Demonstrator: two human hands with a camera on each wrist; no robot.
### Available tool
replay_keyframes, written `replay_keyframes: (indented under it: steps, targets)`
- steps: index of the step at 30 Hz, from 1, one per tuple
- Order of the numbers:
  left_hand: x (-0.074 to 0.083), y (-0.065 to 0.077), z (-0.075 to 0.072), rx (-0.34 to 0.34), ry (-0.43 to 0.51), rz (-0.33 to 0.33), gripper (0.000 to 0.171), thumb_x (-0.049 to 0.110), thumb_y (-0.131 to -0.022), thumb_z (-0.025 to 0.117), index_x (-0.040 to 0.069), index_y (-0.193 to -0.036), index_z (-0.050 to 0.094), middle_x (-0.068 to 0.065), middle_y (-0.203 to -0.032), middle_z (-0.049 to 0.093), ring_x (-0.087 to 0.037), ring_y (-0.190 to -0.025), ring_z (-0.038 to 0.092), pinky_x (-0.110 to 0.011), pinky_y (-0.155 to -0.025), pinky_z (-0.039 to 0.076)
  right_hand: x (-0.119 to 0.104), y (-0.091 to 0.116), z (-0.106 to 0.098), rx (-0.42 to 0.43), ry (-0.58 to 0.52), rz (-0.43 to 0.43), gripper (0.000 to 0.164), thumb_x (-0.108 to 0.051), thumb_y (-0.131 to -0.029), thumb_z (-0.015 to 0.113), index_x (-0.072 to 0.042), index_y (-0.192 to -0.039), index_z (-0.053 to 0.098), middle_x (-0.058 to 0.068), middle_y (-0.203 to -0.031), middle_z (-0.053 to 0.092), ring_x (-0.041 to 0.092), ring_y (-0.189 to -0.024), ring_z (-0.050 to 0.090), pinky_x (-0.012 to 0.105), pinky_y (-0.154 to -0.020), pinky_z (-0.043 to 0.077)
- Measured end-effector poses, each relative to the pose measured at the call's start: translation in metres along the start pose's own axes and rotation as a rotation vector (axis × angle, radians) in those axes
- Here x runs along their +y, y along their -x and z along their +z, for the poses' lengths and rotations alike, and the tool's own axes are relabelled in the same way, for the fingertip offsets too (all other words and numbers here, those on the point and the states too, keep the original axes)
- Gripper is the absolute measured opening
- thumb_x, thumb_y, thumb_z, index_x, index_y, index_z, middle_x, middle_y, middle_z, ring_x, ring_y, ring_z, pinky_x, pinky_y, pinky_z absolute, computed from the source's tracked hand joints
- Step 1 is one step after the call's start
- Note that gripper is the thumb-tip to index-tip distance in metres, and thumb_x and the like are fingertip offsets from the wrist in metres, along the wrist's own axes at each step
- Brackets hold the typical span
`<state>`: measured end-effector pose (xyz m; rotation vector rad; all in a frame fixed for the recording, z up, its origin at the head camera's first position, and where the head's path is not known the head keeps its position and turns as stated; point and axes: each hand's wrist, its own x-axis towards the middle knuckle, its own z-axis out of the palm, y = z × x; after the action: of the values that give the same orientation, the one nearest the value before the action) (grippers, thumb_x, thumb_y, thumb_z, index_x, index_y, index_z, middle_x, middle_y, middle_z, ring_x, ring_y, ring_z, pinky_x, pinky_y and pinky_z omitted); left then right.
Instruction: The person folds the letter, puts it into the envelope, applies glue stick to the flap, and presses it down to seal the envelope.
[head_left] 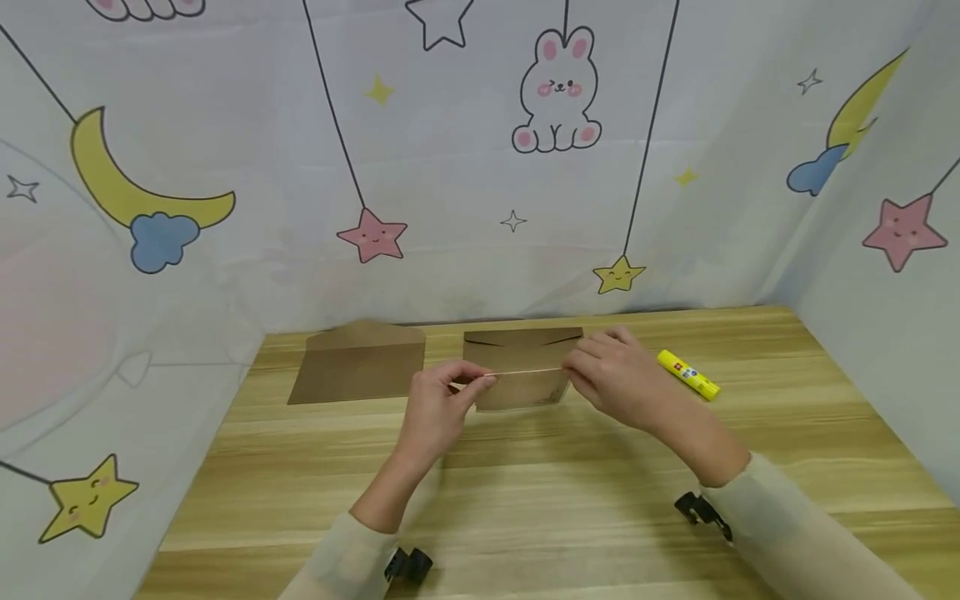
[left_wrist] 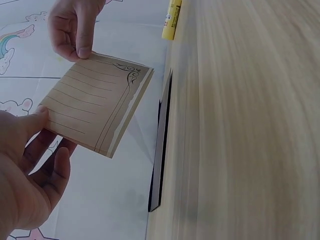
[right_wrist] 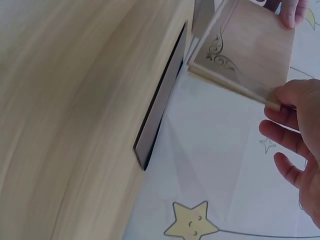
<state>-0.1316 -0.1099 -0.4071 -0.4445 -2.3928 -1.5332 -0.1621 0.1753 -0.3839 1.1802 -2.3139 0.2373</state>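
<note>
Both hands hold a folded sheet of brown lined letter paper (head_left: 522,390) up above the table. Between thumb and fingers, the left hand (head_left: 438,408) pinches one end of its upper edge. At the opposite end, the right hand (head_left: 618,379) pinches the paper likewise. Printed lines and a scroll ornament show on the paper's face (left_wrist: 85,100) in the left wrist view. Just behind the paper, a brown envelope (head_left: 522,340) lies on the table, partly hidden by the paper and the right hand.
Another brown envelope (head_left: 358,372), its flap open, lies at the back left of the wooden table (head_left: 525,500). A yellow glue stick (head_left: 688,374) lies to the right of the right hand. A printed white curtain (head_left: 450,167) hangs behind the table's back edge.
</note>
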Motion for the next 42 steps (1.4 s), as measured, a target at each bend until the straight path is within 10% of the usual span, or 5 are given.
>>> replay_keyframes:
  steps: [17, 42]
  targets:
    - [0.005, 0.003, 0.008, -0.047, -0.032, 0.072, 0.005, 0.018, -0.095, 0.08, 0.015, -0.093, 0.083, 0.01, -0.089, 0.075, -0.009, -0.074, 0.065, -0.027, -0.062, 0.055, -0.046, -0.042, 0.013, 0.043, -0.066, -0.051, 0.004, -0.015, -0.096, 0.08, -0.014, -0.098, 0.077, -0.003, -0.093, 0.071, 0.021, -0.092, 0.068, 0.047, -0.089, 0.052]
    - [-0.012, 0.003, 0.011, -0.12, -0.213, 0.016, 0.005, 0.022, -0.097, 0.081, 0.017, -0.095, 0.083, 0.006, -0.1, 0.08, -0.009, -0.082, 0.07, -0.028, -0.067, 0.056, -0.023, -0.046, -0.01, 0.114, -0.314, 0.035, 0.01, -0.002, -0.094, 0.079, -0.007, -0.102, 0.076, 0.002, -0.094, 0.074, 0.016, -0.079, 0.063, 0.042, -0.077, 0.053]
